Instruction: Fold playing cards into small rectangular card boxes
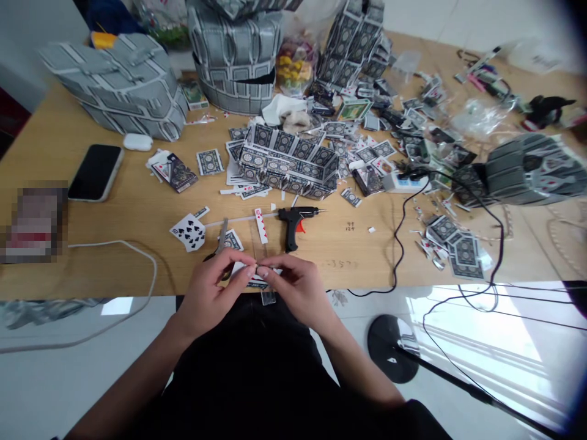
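My left hand (217, 287) and my right hand (293, 284) meet at the table's front edge, thumbs and forefingers pinched together. Between their fingertips is a small piece of playing card (263, 269), mostly covered by the fingers. Under the hands lie more card pieces (257, 283) and a clear ruler (268, 298), whose end juts past the edge. Scissors (222, 235) lie beside my left hand, their handles partly hidden by it. Just beyond my right hand rests a black glue gun (290, 229) with a red trigger. A cut strip of a ten of diamonds (260, 226) lies left of it.
A card-built open box (287, 162) stands mid-table, with woven card bags (236, 58) behind. Loose cards (465, 253) and scraps cover the right side. A black cable (401, 244) crosses from a power strip (406, 182). A phone (95, 172) lies left; a round stand base (392, 348) is on the floor.
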Action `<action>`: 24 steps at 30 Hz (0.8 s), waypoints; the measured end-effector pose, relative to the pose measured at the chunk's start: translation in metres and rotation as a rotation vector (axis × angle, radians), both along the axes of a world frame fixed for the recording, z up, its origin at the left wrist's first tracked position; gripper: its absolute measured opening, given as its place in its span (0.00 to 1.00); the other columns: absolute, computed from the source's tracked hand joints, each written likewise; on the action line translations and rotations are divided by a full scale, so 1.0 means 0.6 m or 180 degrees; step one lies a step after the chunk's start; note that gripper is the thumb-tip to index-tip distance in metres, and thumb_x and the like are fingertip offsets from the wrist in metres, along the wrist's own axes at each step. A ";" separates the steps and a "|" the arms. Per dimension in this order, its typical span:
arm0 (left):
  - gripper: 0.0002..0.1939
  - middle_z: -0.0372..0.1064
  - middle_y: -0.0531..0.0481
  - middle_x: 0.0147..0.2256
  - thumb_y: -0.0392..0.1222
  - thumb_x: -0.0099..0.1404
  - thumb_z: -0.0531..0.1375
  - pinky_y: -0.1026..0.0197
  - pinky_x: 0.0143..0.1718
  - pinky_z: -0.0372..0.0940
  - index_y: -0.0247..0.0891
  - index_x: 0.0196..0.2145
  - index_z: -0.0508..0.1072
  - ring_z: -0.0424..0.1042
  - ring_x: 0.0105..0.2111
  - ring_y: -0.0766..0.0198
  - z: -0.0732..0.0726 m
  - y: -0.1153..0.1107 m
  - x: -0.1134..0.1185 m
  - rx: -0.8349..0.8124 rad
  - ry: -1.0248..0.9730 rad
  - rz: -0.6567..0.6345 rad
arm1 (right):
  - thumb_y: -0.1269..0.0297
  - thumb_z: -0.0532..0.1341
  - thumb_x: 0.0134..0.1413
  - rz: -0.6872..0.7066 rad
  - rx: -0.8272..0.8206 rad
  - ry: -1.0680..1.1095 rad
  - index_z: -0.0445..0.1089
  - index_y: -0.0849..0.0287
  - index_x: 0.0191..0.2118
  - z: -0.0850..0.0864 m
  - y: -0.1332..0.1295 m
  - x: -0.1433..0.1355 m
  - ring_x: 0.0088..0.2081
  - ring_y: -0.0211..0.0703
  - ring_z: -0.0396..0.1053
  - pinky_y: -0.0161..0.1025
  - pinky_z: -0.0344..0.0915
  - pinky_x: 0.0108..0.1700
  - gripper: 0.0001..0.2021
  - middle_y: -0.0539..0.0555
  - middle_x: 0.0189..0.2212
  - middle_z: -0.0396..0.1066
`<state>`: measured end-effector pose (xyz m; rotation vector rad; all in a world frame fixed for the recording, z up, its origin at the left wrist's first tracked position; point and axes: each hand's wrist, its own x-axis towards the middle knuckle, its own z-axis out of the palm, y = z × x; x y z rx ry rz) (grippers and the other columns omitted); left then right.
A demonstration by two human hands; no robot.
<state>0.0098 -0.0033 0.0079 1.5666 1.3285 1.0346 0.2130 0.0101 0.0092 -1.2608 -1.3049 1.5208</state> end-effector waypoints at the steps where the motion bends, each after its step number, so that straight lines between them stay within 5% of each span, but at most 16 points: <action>1: 0.05 0.80 0.51 0.37 0.41 0.76 0.65 0.65 0.37 0.71 0.41 0.48 0.79 0.79 0.34 0.64 -0.001 -0.002 0.001 0.0020 -0.0029 0.0040 | 0.51 0.75 0.61 0.0004 0.0008 0.0019 0.85 0.56 0.41 0.000 0.001 -0.001 0.32 0.42 0.74 0.38 0.69 0.33 0.13 0.55 0.36 0.85; 6: 0.12 0.81 0.48 0.44 0.45 0.77 0.65 0.64 0.43 0.75 0.41 0.54 0.76 0.81 0.40 0.61 -0.009 -0.012 0.008 -0.0112 -0.0402 0.0047 | 0.52 0.73 0.63 -0.0256 -0.0020 0.0134 0.82 0.57 0.40 -0.001 0.000 -0.004 0.29 0.39 0.73 0.36 0.70 0.31 0.12 0.53 0.32 0.83; 13: 0.12 0.73 0.56 0.27 0.47 0.76 0.66 0.68 0.31 0.68 0.39 0.36 0.76 0.72 0.27 0.68 -0.016 -0.016 0.011 -0.0419 -0.0262 0.0183 | 0.55 0.73 0.64 -0.0369 0.0093 0.0278 0.80 0.57 0.41 -0.003 -0.007 -0.011 0.35 0.42 0.79 0.38 0.75 0.37 0.10 0.54 0.35 0.83; 24: 0.12 0.69 0.55 0.24 0.47 0.75 0.65 0.67 0.27 0.65 0.38 0.34 0.77 0.69 0.24 0.68 0.004 -0.012 0.008 -0.0490 -0.0351 0.0091 | 0.55 0.75 0.61 -0.0080 0.0012 0.0135 0.79 0.58 0.35 0.007 -0.009 -0.004 0.30 0.39 0.75 0.37 0.71 0.34 0.12 0.52 0.29 0.80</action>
